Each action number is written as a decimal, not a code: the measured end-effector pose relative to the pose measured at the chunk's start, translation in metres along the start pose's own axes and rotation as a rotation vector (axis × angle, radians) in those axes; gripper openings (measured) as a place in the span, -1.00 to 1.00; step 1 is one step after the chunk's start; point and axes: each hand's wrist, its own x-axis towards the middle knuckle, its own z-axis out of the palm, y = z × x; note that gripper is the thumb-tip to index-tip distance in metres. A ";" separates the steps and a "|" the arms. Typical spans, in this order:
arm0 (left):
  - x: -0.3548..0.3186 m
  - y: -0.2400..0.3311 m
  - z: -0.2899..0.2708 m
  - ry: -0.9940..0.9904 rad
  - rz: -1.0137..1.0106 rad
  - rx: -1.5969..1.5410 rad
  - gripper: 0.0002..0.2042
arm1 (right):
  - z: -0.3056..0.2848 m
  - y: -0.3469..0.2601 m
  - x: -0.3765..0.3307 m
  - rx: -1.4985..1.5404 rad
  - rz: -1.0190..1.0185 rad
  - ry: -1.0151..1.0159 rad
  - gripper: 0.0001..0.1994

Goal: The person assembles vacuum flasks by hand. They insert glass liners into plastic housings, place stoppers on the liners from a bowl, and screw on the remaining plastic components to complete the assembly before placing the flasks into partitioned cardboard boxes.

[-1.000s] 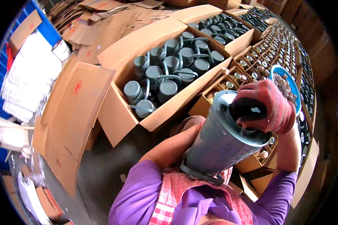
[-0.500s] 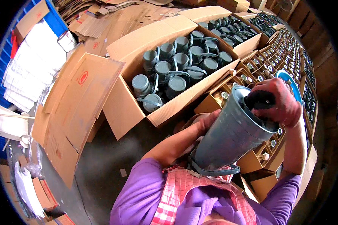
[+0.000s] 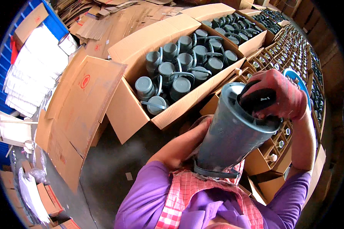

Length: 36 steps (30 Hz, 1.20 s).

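Note:
A large grey-green canister (image 3: 233, 129) leans tilted against my checked apron, with a dark strap (image 3: 216, 173) round its lower end. My left hand (image 3: 206, 124) bears against the canister's far left side, and its fingers are hidden behind it. In a red glove with a dark palm, my right hand (image 3: 281, 93) is curled at the canister's upper end, fingertips inside the raised rim. What those fingers pinch there, if anything, cannot be made out. Just left of the glove, part of the round end face (image 3: 233, 91) shows.
Ahead, an open cardboard box (image 3: 195, 103) holds several strapped grey-green canisters (image 3: 180, 87). Cartons of capped glass bottles (image 3: 272, 157) line the right, with a blue basin (image 3: 302, 86) among them. An open box flap (image 3: 84, 107) and white stacks (image 3: 36, 70) are at the left.
The canister has tipped more upright and its upper end has shifted slightly left. My right hand has moved left with it and turned; my left hand is now more covered by the canister.

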 end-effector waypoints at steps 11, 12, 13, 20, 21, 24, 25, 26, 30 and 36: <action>-0.086 -0.008 0.022 0.853 0.345 0.589 -0.72 | 0.083 0.070 -0.063 0.850 0.268 0.965 -0.38; -0.092 -0.005 0.019 0.851 0.377 0.518 -0.73 | 0.111 0.086 -0.074 0.549 0.298 0.899 -0.31; -0.093 -0.001 0.016 0.834 0.402 0.450 -0.73 | 0.139 0.102 -0.091 0.239 0.322 0.833 -0.24; -0.145 0.001 -0.018 0.835 0.603 0.074 -0.59 | 0.244 0.034 -0.153 -0.168 0.367 0.478 -0.43; -0.147 -0.002 -0.018 0.789 0.616 -0.049 -0.56 | 0.262 0.034 -0.163 -0.345 0.377 0.389 -0.48; -0.127 -0.012 -0.023 0.932 0.735 0.036 -0.48 | 0.314 0.046 -0.165 -0.536 0.401 0.513 -0.76; -0.129 -0.013 -0.026 1.001 0.776 0.067 -0.45 | 0.315 0.038 -0.148 -0.500 0.457 0.568 -0.76; -0.130 -0.004 -0.033 0.939 0.764 -0.018 -0.46 | 0.301 0.038 -0.134 -0.395 0.444 0.561 -0.68; -0.099 0.073 -0.022 0.854 0.780 -0.144 -0.49 | 0.243 0.053 -0.059 -0.341 0.473 0.619 -0.59; -0.073 0.175 -0.104 0.866 1.042 -0.291 -0.66 | 0.126 0.107 0.084 -0.545 0.309 0.686 -0.74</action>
